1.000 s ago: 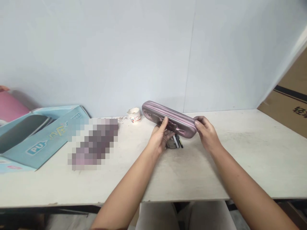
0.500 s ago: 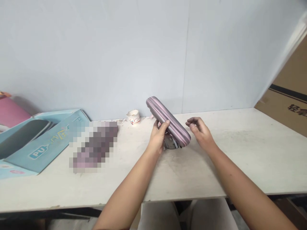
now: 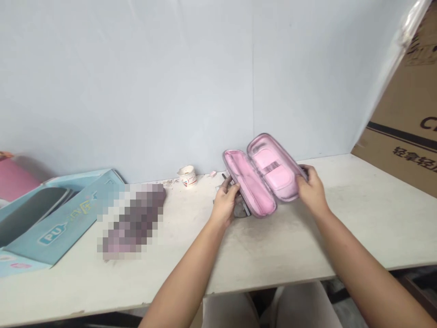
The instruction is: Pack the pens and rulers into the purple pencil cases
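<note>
A pink object [image 3: 18,178] sits at the far left of a white bench [image 3: 372,214], partly behind a light-blue box [image 3: 59,232] printed "PU", with a dark oval shape [image 3: 29,212] lying in it. Just right of the box lies an object [image 3: 131,221] too pixelated to name. Beyond it, near the wall, stand a small paper cup [image 3: 187,176] and a tiny pink piece [image 3: 213,173]. At centre, a person's left hand [image 3: 225,202] has its fingers curled around the edge of a hard-shell pencil case [image 3: 262,175], which is held open above the bench, showing its pink lining. Dark and pale items [image 3: 241,209], unclear in detail, sit beneath the case beside that hand. The right hand [image 3: 311,191] clamps its fingers on the case's far half. A cardboard carton [image 3: 403,136] printed with dark characters stands at far right.
</note>
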`<state>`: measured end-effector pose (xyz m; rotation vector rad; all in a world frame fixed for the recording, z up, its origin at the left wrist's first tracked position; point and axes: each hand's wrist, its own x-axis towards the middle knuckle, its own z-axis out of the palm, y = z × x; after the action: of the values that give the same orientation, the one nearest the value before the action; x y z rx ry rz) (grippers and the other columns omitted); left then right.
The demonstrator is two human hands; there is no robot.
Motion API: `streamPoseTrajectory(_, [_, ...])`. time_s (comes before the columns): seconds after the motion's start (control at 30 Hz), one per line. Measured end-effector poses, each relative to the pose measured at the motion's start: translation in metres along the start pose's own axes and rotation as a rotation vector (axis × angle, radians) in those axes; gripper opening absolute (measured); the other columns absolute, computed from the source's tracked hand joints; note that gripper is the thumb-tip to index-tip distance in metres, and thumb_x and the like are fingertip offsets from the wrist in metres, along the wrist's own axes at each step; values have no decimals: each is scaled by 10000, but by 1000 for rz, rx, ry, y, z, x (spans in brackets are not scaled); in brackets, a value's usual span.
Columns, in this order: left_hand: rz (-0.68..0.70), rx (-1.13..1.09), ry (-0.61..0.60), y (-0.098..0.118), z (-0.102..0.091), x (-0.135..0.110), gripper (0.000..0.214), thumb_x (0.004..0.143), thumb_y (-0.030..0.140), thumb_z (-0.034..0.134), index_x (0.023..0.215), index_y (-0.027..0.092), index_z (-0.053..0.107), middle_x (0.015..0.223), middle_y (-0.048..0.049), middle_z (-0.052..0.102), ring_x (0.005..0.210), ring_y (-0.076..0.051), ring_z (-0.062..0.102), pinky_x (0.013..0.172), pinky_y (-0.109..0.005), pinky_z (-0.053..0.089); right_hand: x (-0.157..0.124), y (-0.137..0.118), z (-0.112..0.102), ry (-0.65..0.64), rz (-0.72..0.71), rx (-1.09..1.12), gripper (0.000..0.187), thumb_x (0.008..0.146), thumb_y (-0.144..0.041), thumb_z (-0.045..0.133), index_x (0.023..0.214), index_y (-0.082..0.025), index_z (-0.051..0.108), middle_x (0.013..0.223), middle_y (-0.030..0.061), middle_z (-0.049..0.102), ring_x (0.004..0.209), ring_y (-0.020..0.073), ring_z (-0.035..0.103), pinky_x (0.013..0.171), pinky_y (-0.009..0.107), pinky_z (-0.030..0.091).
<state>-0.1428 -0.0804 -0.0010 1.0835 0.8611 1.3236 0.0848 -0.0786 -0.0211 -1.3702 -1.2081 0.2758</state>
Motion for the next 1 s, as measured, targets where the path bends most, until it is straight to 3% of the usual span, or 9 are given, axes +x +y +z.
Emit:
streamPoseTrajectory(0.13, [192,374,-56,-17,4,-1,682,749,229,573,1356,249,265,1381,-132,369,1151,-232,498,876,-379,472,6,33,-35,74,161,-74,421,716,-264,447,1127,-196,506,991,73,615,917,218,555,807,344,406])
streamPoseTrajectory(0.27, [472,966,-398,-31,18,-17,542,819,247,497,1338,210,348,1450,-127,258,1332,-247,254,1051,-441,300,4,65,-60,92,247,-147,449,704,-262,439,1143,-193,500,953,72,613,894,223,552,791,348,411])
streamPoseTrajectory(0.4, [544,1333,-675,-38,34,-35,459,863,314,433,1310,219,393,1423,-111,329,1347,-248,219,1093,-492,174,5,83,-74,84,278,-258,460,716,-266,437,1164,-178,495,998,113,602,901,248,561,780,374,434])
streamPoseTrajectory(0.47, [539,1421,-707,-40,37,-38,459,875,345,405,1319,232,376,1408,-97,360,1345,-247,225,1093,-511,145,3,82,-76,62,157,-400,470,731,-275,445,1180,-150,498,1083,164,558,974,289,542,826,425,420])
streamPoseTrajectory(0.57, [540,1480,-696,-42,39,-37,440,890,354,364,1313,235,380,1389,-89,394,1337,-236,248,1097,-509,119,-5,66,-69,15,-166,-587,457,772,-313,462,1199,-157,507,1244,188,452,1142,337,440,935,509,343])
streamPoseTrajectory(0.63, [546,1494,-686,-44,38,-36,430,895,351,351,1307,234,388,1380,-87,407,1333,-231,257,1098,-505,109,-14,53,-62,-122,-344,-596,432,803,-349,459,1207,-204,507,1306,146,421,1187,313,410,966,502,334])
streamPoseTrajectory(0.7, [553,1497,-685,-45,38,-36,428,894,350,352,1304,232,391,1375,-88,413,1333,-229,257,1098,-502,107,-23,43,-54,-360,-471,-554,395,829,-367,447,1198,-245,518,1305,99,451,1183,267,428,962,452,370])
streamPoseTrajectory(0.8, [560,1486,-701,-46,39,-37,432,892,351,356,1307,233,383,1372,-90,414,1332,-227,258,1096,-500,113,-28,40,-49,-622,-570,-538,335,843,-386,445,1123,-262,582,1187,60,571,1166,249,451,940,431,401])
streamPoseTrajectory(1.0, [591,1475,-624,-38,23,-28,440,887,344,361,1314,237,374,1383,-83,398,1318,-230,279,1092,-491,119,-13,54,-45,-659,-578,-587,342,858,-415,413,1057,-237,627,1109,59,622,1111,245,490,926,433,403])
